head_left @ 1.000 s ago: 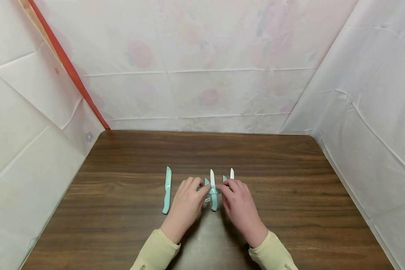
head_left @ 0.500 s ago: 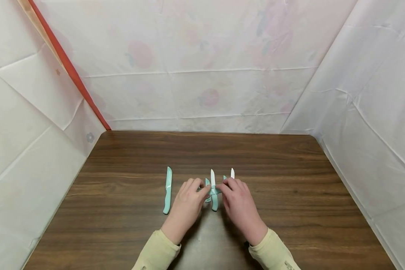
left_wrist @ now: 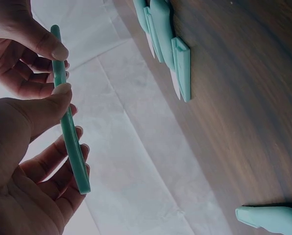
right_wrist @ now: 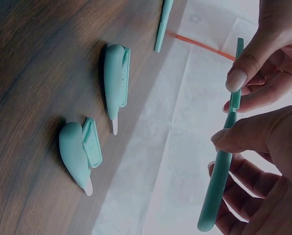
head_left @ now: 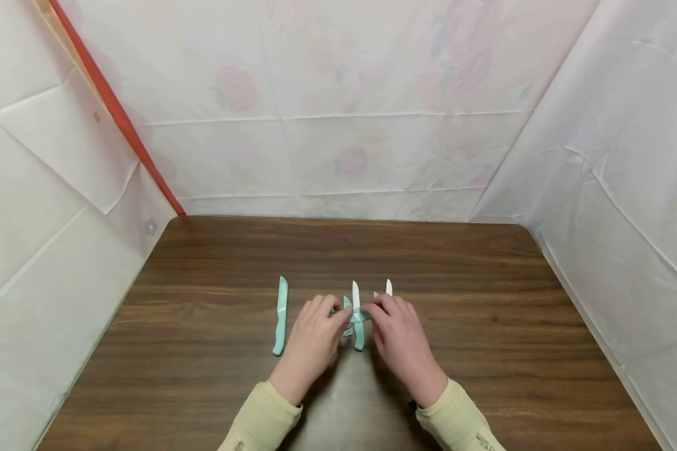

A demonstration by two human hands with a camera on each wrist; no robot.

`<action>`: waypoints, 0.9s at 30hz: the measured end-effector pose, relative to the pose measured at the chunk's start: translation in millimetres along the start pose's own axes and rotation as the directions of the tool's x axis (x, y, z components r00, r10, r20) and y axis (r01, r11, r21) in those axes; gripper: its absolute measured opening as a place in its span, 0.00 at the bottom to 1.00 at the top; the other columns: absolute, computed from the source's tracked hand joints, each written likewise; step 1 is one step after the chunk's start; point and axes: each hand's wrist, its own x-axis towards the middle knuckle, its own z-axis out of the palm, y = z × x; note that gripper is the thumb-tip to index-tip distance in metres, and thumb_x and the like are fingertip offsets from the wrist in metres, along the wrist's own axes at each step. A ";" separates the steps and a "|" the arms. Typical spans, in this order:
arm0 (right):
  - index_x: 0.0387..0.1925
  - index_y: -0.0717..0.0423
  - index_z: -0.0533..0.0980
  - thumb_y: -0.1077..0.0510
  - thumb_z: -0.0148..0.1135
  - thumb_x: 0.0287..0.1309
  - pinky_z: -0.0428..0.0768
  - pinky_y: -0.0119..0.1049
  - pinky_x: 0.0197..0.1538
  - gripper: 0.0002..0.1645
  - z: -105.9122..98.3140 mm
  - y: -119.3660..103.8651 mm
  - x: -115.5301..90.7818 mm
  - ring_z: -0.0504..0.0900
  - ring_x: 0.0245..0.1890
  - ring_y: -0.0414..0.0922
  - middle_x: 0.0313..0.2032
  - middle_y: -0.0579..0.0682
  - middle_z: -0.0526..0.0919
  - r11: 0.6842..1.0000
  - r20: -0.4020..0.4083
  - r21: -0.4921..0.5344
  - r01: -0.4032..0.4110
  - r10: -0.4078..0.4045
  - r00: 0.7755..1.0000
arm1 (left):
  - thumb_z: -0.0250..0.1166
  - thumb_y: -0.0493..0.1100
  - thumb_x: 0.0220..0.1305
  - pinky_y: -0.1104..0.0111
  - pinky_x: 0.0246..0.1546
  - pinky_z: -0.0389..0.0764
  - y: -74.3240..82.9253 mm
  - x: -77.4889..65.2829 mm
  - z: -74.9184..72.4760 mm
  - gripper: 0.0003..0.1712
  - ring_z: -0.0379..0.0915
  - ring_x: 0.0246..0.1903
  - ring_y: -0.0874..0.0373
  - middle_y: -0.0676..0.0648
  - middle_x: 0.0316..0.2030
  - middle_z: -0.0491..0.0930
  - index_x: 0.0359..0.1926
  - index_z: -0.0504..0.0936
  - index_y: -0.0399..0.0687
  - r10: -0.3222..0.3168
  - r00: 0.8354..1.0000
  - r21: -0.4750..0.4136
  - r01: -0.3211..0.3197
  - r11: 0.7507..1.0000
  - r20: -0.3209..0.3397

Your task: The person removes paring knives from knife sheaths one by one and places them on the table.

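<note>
You hold a slim, smooth turquoise knife in both hands, raised above the dark brown wood-grain table. Your left hand pinches it at the narrow turquoise sheath, with thumb on 1 side and fingers on the other. Your right hand grips the rounded handle the same way, and your 2 thumbs sit near each other. In the head view, the knife runs crosswise between your hands and passes over a middle knife with a white blade and turquoise handle. At this angle you cannot tell whether the held blade sits fully inside its sheath.

The middle knife lies on the table, blade pointing away from you, with a flat turquoise sheath just beside it on the left. To its right lies a second bare knife with a white blade and plump turquoise handle; your right hand partly hides it in the head view. An angular turquoise sheath lies against its left side. Well apart on the left, near your left hand, is a long sheathed turquoise knife, its handle towards you.

You wear pale yellow sleeves. White sheets with faint pink prints surround the table, and a red strip slants down at the left corner.
</note>
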 end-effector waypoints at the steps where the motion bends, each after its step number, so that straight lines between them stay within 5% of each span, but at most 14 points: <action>1: 0.39 0.50 0.77 0.68 0.58 0.45 0.69 0.43 0.42 0.17 0.1 0.0 0.3 0.70 0.37 0.46 0.37 0.45 0.71 1.000 0.000 0.001 0.001 -0.001 1.000 | 0.66 0.41 0.52 0.65 0.35 0.66 -0.3 0.1 -0.3 0.13 0.64 0.34 0.54 0.50 0.35 0.70 0.41 0.80 0.49 0.001 1.000 0.003 -0.001 1.000 -0.002; 27: 0.39 0.50 0.78 0.67 0.58 0.46 0.69 0.43 0.42 0.16 -0.9 0.4 -3.5 0.70 0.38 0.45 0.37 0.45 0.72 0.999 0.001 0.024 -0.022 0.022 1.000 | 0.65 0.41 0.52 0.64 0.37 0.66 1.4 -1.0 0.7 0.13 0.65 0.36 0.53 0.49 0.36 0.70 0.42 0.79 0.48 0.001 1.000 -0.015 -0.001 1.000 0.009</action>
